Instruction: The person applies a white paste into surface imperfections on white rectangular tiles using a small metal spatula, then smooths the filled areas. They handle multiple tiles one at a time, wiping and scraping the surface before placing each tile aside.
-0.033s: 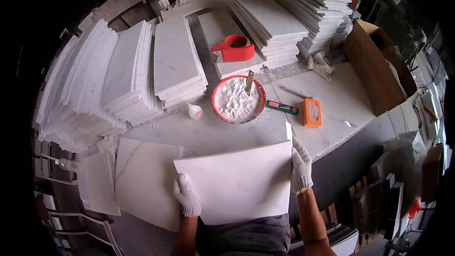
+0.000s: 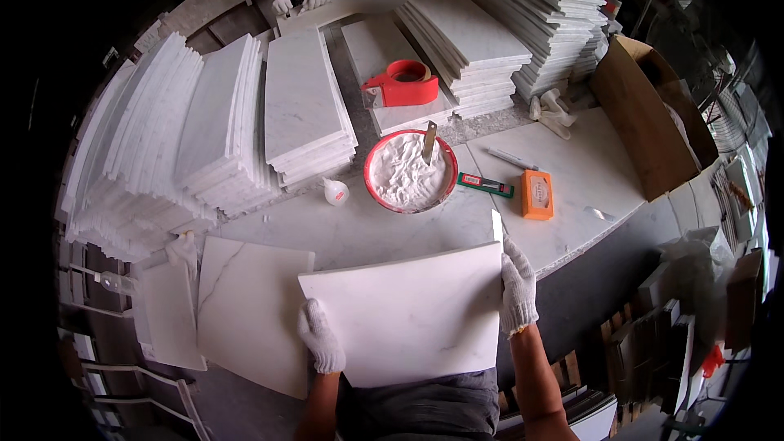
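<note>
White marble slab held by left hand and right hand, seemingly above the worktable.

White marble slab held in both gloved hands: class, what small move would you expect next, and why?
Probably lowering the white marble slab flat onto the marble worktop. The left hand grips its left edge and the right hand its right edge, so it hangs above the table's near edge. The red bowl of white paste with its scraper stands just beyond.
</note>
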A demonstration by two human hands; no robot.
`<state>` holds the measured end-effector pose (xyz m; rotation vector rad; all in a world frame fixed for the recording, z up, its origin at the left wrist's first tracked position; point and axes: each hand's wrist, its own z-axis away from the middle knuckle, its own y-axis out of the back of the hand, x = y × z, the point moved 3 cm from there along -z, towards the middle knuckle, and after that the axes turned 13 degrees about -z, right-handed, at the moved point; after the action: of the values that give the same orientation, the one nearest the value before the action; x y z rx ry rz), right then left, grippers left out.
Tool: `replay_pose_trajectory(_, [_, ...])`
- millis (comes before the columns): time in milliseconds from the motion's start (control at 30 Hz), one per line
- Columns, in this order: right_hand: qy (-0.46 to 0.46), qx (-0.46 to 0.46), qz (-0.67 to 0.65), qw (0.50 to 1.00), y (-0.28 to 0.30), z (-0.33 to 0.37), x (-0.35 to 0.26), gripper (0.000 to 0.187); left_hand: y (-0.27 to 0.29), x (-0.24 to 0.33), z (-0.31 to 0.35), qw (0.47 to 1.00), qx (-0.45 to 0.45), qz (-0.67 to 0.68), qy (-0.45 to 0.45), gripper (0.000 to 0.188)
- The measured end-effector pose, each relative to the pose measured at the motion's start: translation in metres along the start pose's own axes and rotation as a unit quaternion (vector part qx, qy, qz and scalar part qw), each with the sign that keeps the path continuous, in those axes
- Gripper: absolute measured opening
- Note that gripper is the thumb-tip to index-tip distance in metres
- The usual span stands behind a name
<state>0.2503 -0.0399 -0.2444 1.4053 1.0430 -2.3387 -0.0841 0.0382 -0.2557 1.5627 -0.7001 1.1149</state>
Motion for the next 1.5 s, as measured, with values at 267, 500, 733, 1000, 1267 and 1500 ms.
replay_pose_trajectory(267, [-0.022, 0.015, 0.005, 1.000, -0.002, 0.000, 0.003, 0.039, 0.000, 0.002, -0.001, 1.000, -0.001, 0.002, 0.000, 0.033])
replay_pose_trajectory(500, [0.014, -0.010, 0.023, 1.000, 0.001, 0.000, 0.002, 0.039, 0.000, -0.002, -0.001, 1.000, -0.004, 0.027, 0.008, 0.033])
replay_pose_trajectory(733, [-0.040, 0.014, -0.037, 0.998, -0.023, 0.004, 0.001, 0.033, 0.022, -0.002, -0.003, 1.000, 0.017, -0.014, -0.010, 0.033])
replay_pose_trajectory(1000, [-0.036, -0.006, -0.099, 0.994, -0.046, 0.007, -0.009, 0.037, 0.033, 0.011, 0.001, 0.996, 0.083, 0.001, -0.018, 0.029])
replay_pose_trajectory(1267, [-0.023, -0.031, -0.128, 0.991, -0.047, 0.012, 0.017, 0.037, 0.063, 0.028, 0.012, 0.996, 0.080, -0.046, -0.014, 0.030])
replay_pose_trajectory(1500, [0.028, -0.046, -0.081, 0.995, -0.051, 0.025, 0.010, 0.037, 0.081, 0.010, 0.004, 0.999, -0.035, -0.009, 0.019, 0.026])
